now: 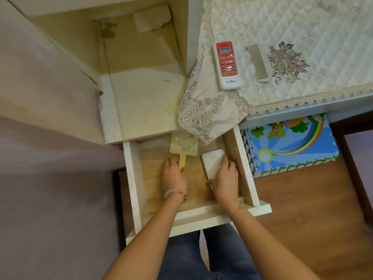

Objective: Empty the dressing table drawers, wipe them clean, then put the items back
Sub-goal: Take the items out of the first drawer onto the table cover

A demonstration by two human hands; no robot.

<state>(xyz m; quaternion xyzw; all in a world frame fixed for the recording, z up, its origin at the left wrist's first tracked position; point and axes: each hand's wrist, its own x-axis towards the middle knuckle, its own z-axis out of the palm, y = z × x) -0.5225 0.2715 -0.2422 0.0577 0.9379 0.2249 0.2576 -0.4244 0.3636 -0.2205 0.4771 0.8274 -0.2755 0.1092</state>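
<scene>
The white drawer [245,162] is pulled out toward me, showing its wooden bottom. Inside lies a yellow hand mirror [183,145] with pale dots, its handle pointing at me. My left hand [174,174] has its fingers closed around that handle. To the right lies a white phone-like slab [213,162]. My right hand [225,179] grips its near end and right edge, covering the lower part. On the table top above rest a red and white remote [227,64] and a pale comb [258,63].
A lace-edged quilted cloth [298,33] covers the table top, one corner hanging over the drawer's back right. An open shelf recess [145,81] sits behind the drawer. A colourful foam mat [290,142] lies on the wood floor at right. A lilac bedspread [50,138] fills the left.
</scene>
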